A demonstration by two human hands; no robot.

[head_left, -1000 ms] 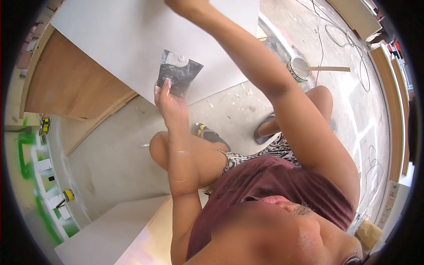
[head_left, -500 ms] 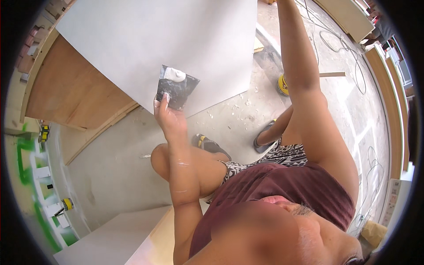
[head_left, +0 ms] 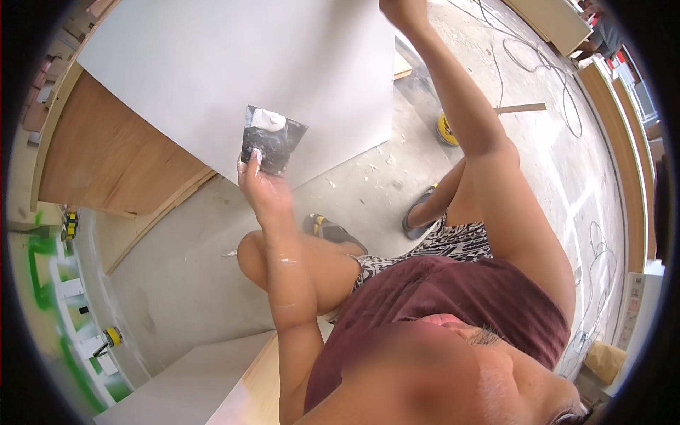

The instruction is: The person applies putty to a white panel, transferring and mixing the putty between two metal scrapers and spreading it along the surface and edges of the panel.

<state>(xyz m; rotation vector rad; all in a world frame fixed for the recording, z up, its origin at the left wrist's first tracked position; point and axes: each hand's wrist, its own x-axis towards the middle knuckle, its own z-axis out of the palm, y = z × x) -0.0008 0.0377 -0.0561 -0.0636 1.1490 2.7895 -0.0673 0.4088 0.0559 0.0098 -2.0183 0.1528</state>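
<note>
My left hand [head_left: 265,190] is closed around the lower end of a flat, dark putty scraper [head_left: 272,147], the thumb pressed on its face. A lump of white putty [head_left: 268,120] sits along the scraper's far edge. White smears mark the thumb and forearm. My right arm reaches far forward, and my right hand [head_left: 405,13] is over the edge of a large white panel [head_left: 212,64]. The picture's top edge cuts off its fingers, so what they hold, if anything, is hidden.
A brown wooden panel [head_left: 117,145] stands left of the white one. A yellow-and-black round container [head_left: 446,131] is by my right forearm, near a thin wooden strip [head_left: 523,108]. Cables [head_left: 542,60] loop over the floor at right. A pale board [head_left: 191,379] lies at lower left.
My right hand has drawn back toward me and left, so part of it now shows at the top. The left hand with the scraper has shifted slightly left in the picture.
</note>
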